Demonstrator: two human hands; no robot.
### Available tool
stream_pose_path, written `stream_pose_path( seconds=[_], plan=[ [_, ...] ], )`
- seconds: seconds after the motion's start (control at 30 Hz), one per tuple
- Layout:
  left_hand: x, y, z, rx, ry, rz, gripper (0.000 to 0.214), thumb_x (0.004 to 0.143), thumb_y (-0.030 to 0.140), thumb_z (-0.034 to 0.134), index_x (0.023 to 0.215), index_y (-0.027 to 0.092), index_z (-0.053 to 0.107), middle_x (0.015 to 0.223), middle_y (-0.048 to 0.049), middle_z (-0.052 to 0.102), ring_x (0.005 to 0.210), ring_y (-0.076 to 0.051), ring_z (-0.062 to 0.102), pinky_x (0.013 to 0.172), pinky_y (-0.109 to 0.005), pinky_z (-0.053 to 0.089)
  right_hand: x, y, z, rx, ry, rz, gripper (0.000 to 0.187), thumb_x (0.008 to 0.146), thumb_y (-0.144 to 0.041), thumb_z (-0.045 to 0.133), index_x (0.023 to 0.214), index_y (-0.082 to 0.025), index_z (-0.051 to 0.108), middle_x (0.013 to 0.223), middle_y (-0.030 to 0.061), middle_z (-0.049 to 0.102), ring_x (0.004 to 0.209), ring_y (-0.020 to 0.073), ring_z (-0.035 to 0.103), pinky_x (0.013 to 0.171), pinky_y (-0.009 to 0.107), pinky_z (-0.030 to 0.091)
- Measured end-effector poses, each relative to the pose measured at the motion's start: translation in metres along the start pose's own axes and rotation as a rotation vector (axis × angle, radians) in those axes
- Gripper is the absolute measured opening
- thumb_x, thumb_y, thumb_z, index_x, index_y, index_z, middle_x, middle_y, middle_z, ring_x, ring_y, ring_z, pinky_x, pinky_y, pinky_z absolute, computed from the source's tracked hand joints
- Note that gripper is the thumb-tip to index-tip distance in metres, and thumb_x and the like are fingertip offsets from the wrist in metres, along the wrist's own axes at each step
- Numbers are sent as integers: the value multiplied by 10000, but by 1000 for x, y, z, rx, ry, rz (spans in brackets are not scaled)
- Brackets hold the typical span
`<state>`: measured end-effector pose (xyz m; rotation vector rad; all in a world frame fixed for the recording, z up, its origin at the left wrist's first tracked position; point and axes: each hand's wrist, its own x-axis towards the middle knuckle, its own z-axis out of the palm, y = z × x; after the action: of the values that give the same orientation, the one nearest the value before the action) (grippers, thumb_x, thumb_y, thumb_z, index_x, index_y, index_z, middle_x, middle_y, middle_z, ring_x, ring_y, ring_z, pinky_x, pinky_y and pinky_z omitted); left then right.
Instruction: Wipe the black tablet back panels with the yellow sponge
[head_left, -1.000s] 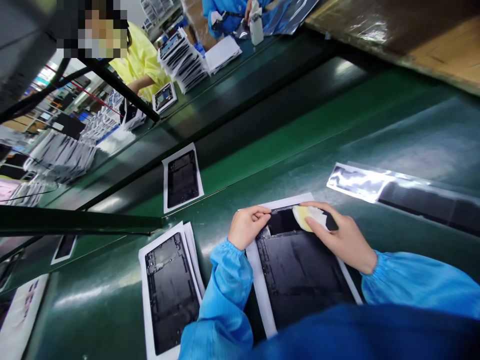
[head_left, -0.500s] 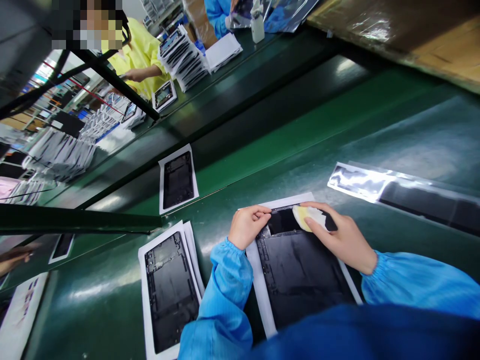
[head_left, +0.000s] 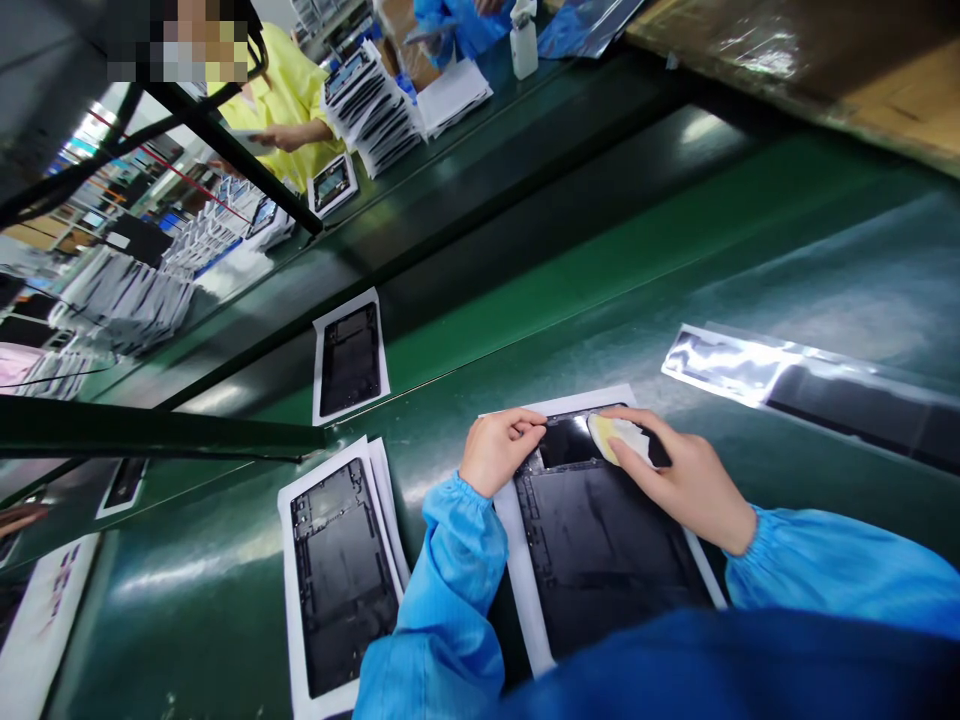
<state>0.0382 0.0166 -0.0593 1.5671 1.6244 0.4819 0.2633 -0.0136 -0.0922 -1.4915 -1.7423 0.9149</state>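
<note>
A tablet housing [head_left: 611, 550] with a dark inner face lies on white paper in front of me. Across its far end is a glossy black film [head_left: 566, 443]. My left hand [head_left: 499, 447] is closed, thumb and index finger together at the film's left corner; whatever is between them is hidden. In my right hand [head_left: 686, 480] is a pale yellow-and-white pad [head_left: 619, 440], which rests on the film's right part. The fingers hide the film's right end.
Another tablet housing [head_left: 345, 580] lies on paper to my left, and a further one [head_left: 349, 360] lies beyond it. A clear strip with black film [head_left: 862, 410] is at right. A green metal bar [head_left: 165, 428] juts in from the left. Across the bench, a person in yellow [head_left: 292, 90] works beside stacked housings [head_left: 375, 110].
My hands and the pad are almost where they were, with the view slightly shifted. A bright reflection now shows on the film beside the pad. Across the bench, the co-workers' hands have moved.
</note>
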Motion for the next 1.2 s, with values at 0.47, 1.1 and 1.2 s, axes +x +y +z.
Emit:
stream_pose_path(
  seconds=[0.47, 1.1, 1.2],
  plan=[
    [1, -2, -3, -136, -40, -14, 183, 799, 221, 680, 928, 162, 794, 765, -30, 759, 602, -99, 615, 566, -179, 496, 0, 1, -2, 107, 57, 31, 355, 885, -472, 543, 1136, -250, 662, 951, 24, 758, 438, 118, 510, 451, 268, 464],
    [0, 2, -2, -46, -32, -36, 173, 808, 212, 674, 930, 185, 794, 779, -14, 762, 630, -106, 637, 597, -183, 500, -1, -2, -3, 77, 50, 22, 333, 889, -466, 537, 1129, -266, 655, 907, 17, 756, 360, 99, 422, 445, 282, 443],
    [0, 2, -2, -43, -37, -35, 169, 812, 211, 673, 930, 193, 793, 779, -8, 760, 642, -109, 642, 601, -183, 502, 0, -4, -3, 94, 55, 17, 321, 880, -458, 544, 1110, -265, 658, 911, 16, 755, 370, 100, 429, 438, 278, 441]
  ],
)
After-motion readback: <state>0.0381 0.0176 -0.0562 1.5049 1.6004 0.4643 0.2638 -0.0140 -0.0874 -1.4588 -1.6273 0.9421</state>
